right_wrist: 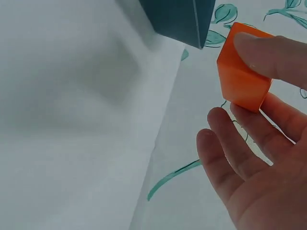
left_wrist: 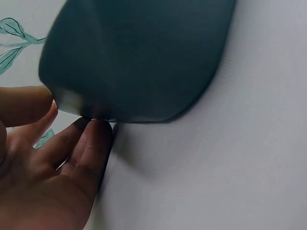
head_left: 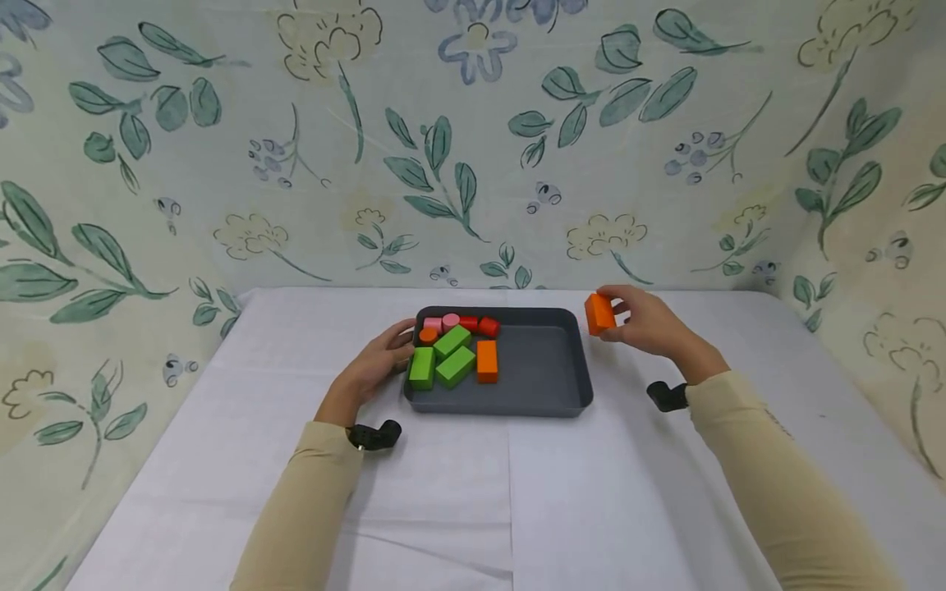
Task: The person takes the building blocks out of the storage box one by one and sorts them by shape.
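In the head view my right hand (head_left: 645,318) holds an orange block (head_left: 599,313) just past the tray's right rim. The right wrist view shows thumb and fingers pinching this orange block (right_wrist: 244,69), with two fingers free of it. My left hand (head_left: 375,361) is at the left end of the dark grey tray (head_left: 543,361). Up close, the left thumb and fingertips touch the edge of the tray (left_wrist: 139,62). Inside the tray's left half lie green blocks (head_left: 455,367), another orange block (head_left: 487,362), red cylinders (head_left: 489,327), pink cylinders (head_left: 452,322) and an orange cylinder (head_left: 428,336).
A white cloth (head_left: 443,492) covers the table beneath the tray. Behind it hangs a curtain (head_left: 473,164) printed with leaves and flowers. Each wrist carries a small black camera, one on the left (head_left: 374,436) and one on the right (head_left: 668,396).
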Demonstrator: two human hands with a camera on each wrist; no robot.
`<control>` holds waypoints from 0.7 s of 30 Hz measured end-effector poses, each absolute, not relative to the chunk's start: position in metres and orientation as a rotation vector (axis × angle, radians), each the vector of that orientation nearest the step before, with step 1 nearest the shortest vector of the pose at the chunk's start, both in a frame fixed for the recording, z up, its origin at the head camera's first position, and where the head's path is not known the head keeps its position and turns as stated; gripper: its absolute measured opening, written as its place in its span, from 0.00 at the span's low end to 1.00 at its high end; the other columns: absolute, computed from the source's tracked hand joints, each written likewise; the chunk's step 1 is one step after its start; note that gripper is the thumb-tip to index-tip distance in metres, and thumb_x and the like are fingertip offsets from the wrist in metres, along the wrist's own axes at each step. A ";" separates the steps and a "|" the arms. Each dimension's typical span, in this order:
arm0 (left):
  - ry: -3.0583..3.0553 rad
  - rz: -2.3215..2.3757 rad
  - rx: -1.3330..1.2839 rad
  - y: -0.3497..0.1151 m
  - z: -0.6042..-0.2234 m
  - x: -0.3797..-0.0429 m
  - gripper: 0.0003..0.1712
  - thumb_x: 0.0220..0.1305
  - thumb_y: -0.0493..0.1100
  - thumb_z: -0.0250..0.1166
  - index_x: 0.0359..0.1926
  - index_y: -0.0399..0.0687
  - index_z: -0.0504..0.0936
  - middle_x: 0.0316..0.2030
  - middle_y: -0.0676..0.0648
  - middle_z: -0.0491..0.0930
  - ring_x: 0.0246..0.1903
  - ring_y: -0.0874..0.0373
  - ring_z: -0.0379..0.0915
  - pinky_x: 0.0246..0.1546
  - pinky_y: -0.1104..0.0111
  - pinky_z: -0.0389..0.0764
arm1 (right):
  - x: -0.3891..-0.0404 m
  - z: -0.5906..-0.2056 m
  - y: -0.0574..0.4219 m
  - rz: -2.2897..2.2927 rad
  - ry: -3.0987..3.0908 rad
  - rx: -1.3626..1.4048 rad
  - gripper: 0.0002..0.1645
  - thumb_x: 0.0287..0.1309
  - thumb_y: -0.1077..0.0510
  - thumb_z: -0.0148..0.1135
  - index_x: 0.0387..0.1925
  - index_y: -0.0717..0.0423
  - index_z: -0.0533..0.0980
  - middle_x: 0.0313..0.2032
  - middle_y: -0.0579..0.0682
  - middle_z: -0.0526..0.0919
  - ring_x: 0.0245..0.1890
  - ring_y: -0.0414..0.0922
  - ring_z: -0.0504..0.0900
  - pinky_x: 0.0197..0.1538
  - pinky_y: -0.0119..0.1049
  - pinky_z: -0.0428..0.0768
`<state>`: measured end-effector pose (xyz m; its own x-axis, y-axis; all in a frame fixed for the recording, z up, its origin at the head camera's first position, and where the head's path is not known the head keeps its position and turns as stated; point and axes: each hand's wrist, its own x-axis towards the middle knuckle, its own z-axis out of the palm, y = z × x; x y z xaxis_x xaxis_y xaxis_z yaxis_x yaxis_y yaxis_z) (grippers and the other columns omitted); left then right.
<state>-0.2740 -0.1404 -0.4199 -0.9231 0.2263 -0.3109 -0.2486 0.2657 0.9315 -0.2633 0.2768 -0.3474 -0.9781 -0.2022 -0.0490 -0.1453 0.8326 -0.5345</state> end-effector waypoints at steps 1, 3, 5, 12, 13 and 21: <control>2.157 1.699 -0.023 -0.141 -0.420 -0.274 0.35 0.75 0.40 0.50 0.77 0.66 0.53 0.79 0.46 0.51 0.77 0.45 0.50 0.78 0.49 0.52 | -0.264 -0.350 0.279 -0.837 2.897 -0.264 0.43 0.57 0.60 0.68 0.71 0.60 0.61 0.66 0.64 0.69 0.64 0.64 0.70 0.63 0.60 0.77; 2.158 1.699 -0.019 -0.142 -0.420 -0.274 0.35 0.75 0.40 0.50 0.77 0.65 0.53 0.79 0.46 0.51 0.78 0.45 0.49 0.78 0.49 0.52 | -0.265 -0.355 0.283 -0.839 2.882 -0.250 0.43 0.57 0.60 0.67 0.71 0.61 0.60 0.67 0.64 0.68 0.65 0.64 0.70 0.64 0.61 0.75; 2.160 1.702 -0.010 -0.142 -0.420 -0.273 0.35 0.75 0.39 0.49 0.77 0.65 0.53 0.79 0.46 0.51 0.78 0.45 0.49 0.78 0.49 0.53 | -0.266 -0.361 0.285 -0.852 2.870 -0.235 0.43 0.57 0.61 0.68 0.71 0.62 0.60 0.67 0.65 0.68 0.66 0.64 0.69 0.66 0.61 0.73; 2.174 1.695 0.002 -0.138 -0.419 -0.272 0.35 0.75 0.38 0.49 0.77 0.63 0.54 0.79 0.45 0.51 0.77 0.45 0.49 0.77 0.49 0.55 | -0.270 -0.379 0.286 -0.874 2.842 -0.172 0.40 0.57 0.65 0.65 0.70 0.66 0.60 0.68 0.67 0.67 0.66 0.65 0.69 0.68 0.61 0.71; 2.174 1.691 0.003 -0.138 -0.419 -0.272 0.35 0.75 0.38 0.49 0.77 0.63 0.54 0.79 0.45 0.51 0.77 0.45 0.49 0.77 0.49 0.55 | -0.271 -0.381 0.286 -0.873 2.838 -0.165 0.40 0.58 0.66 0.64 0.70 0.66 0.60 0.68 0.67 0.66 0.66 0.65 0.69 0.68 0.61 0.71; 2.118 1.745 0.066 -0.144 -0.419 -0.273 0.35 0.75 0.37 0.48 0.78 0.60 0.51 0.79 0.43 0.49 0.77 0.45 0.50 0.77 0.49 0.57 | -0.282 -0.391 0.290 -0.856 2.812 -0.166 0.37 0.58 0.69 0.58 0.70 0.64 0.61 0.68 0.66 0.67 0.65 0.65 0.70 0.66 0.60 0.74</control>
<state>-0.2727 -0.1439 -0.4193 -0.9212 0.2814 -0.2689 -0.2100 0.2222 0.9521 -0.2820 0.2895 -0.3905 -0.9743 -0.1634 -0.1548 -0.0494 0.8263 -0.5611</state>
